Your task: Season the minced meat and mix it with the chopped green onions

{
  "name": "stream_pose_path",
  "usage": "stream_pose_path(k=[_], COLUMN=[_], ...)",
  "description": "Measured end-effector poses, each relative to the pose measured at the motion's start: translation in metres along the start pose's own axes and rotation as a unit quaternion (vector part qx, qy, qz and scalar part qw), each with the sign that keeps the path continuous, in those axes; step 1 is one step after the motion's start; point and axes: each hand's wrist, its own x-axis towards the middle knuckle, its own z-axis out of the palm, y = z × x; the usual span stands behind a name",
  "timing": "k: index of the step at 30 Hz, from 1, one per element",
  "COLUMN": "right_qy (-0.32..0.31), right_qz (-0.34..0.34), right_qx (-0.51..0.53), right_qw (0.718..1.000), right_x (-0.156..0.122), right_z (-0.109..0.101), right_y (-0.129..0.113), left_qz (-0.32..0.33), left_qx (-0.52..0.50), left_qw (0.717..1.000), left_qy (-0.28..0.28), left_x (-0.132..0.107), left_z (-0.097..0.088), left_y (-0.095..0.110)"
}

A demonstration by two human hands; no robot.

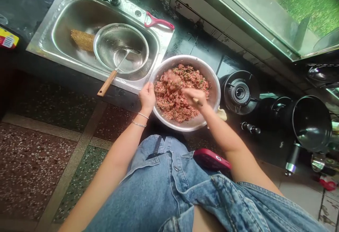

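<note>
A large steel bowl (212, 80) full of pink minced meat with green flecks (174, 101) stands on the dark counter in front of me. My left hand (147, 97) grips the bowl's left rim, two thin bangles on the wrist. My right hand (195, 96) is closed round wooden chopsticks (196, 101) whose far ends are blurred in the meat.
To the left a steel sink (45, 34) holds an empty steel bowl (106, 37), a wooden-handled strainer (107, 83) and a scrubbing sponge (82, 39). A red peeler (158, 21) lies on the sink's edge. A gas burner (239, 92) and a black pot (312, 122) stand right. A red phone (212, 159) sits in my denim pocket.
</note>
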Motion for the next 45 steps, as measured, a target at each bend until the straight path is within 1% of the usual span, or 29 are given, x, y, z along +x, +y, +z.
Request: stream_pose_path(k=[1,3,4,6,8,10,12,14,15,16,17,18,19,21,23,24,26,28,29,31,33,34,36,38,39,40,42,44,45], right_qy=[0.026,0.075,0.084,0.071,0.043,0.023,0.0,-0.022,-0.038,-0.024,-0.014,0.008,0.032,0.073,0.084,0.075,0.046,0.022,0.014,-0.015,-0.07,-0.096,-0.113,-0.082,-0.069,-0.067,-0.1,-0.164,-0.2], right_qz=[0.04,0.103,0.116,0.108,0.079,0.046,-0.003,-0.061,-0.084,-0.083,-0.065,-0.038,-0.007,0.043,0.073,0.082,0.081,0.048,0.019,-0.047,-0.09,-0.095,-0.079,-0.04,-0.018,0.002,0.027,0.024,0.017], right_qx=[-0.023,-0.068,-0.089,-0.117,-0.114,-0.076,-0.029,0.009,0.02,0.024,0.015,-0.002,-0.025,-0.075,-0.109,-0.118,-0.108,-0.066,-0.037,0.014,0.042,0.049,0.054,0.053,0.054,0.055,0.062,0.073,0.076], right_qw=[0.999,0.99,0.986,0.985,0.989,0.996,1.0,0.998,0.996,0.996,0.998,0.999,0.999,0.994,0.988,0.987,0.99,0.996,0.999,0.999,0.993,0.99,0.989,0.994,0.996,0.996,0.993,0.983,0.977], right_x=[0.002,-0.019,-0.038,-0.084,-0.122,-0.132,-0.108,-0.061,-0.035,-0.013,0.003,0.011,0.01,-0.015,-0.058,-0.08,-0.115,-0.125,-0.12,-0.089,-0.044,-0.021,0.017,0.042,0.051,0.058,0.071,0.09,0.102], right_z=[-0.013,-0.045,-0.061,-0.08,-0.076,-0.05,-0.013,0.014,0.019,0.017,0.009,-0.005,-0.022,-0.058,-0.083,-0.087,-0.079,-0.054,-0.039,-0.011,0.005,0.006,-0.006,-0.031,-0.047,-0.063,-0.093,-0.111,-0.114], right_y=[0.014,0.027,0.024,0.001,-0.033,-0.064,-0.078,-0.066,-0.052,-0.034,-0.014,0.003,0.017,0.028,0.013,-0.002,-0.036,-0.064,-0.072,-0.072,-0.052,-0.038,-0.009,0.012,0.017,0.018,0.007,-0.013,-0.024], left_qz=[-0.002,-0.008,-0.011,-0.018,-0.021,-0.019,-0.011,-0.001,0.003,0.006,0.008,0.01,0.012,0.015,0.013,0.011,0.007,0.007,0.008,0.01,0.015,0.017,0.022,0.026,0.027,0.028,0.028,0.027,0.027], left_qx=[0.0,-0.005,-0.009,-0.016,-0.022,-0.027,-0.029,-0.027,-0.025,-0.023,-0.022,-0.022,-0.023,-0.025,-0.027,-0.028,-0.028,-0.024,-0.021,-0.015,-0.011,-0.009,-0.007,-0.007,-0.008,-0.01,-0.015,-0.019,-0.019], left_qw=[1.0,1.0,1.0,1.0,0.999,0.999,0.999,1.0,1.0,1.0,1.0,1.0,1.0,0.999,0.999,0.999,0.999,0.999,0.999,1.0,1.0,1.0,1.0,1.0,1.0,0.999,0.999,0.999,0.999], left_qy=[0.004,0.011,0.014,0.018,0.021,0.022,0.018,0.013,0.011,0.01,0.011,0.012,0.014,0.017,0.023,0.025,0.026,0.024,0.022,0.02,0.015,0.012,0.009,0.009,0.011,0.013,0.017,0.02,0.02], left_x=[0.0,-0.001,-0.002,-0.003,-0.004,-0.004,-0.004,-0.003,-0.003,-0.002,-0.002,-0.002,-0.002,-0.003,-0.003,-0.004,-0.004,-0.005,-0.005,-0.004,-0.004,-0.003,-0.002,-0.002,-0.002,-0.002,-0.002,-0.002,-0.002], left_z=[0.0,0.001,0.002,0.004,0.005,0.004,0.003,0.001,0.001,0.0,0.0,0.0,0.0,0.001,0.003,0.003,0.004,0.005,0.004,0.003,0.002,0.001,0.0,-0.001,-0.001,-0.001,-0.001,0.0,0.0], left_y=[0.0,-0.001,-0.001,0.0,0.0,0.0,0.0,0.0,-0.001,-0.001,-0.002,-0.002,-0.003,-0.005,-0.006,-0.006,-0.005,-0.004,-0.004,-0.004,-0.004,-0.004,-0.004,-0.003,-0.003,-0.002,-0.002,-0.001,-0.002])
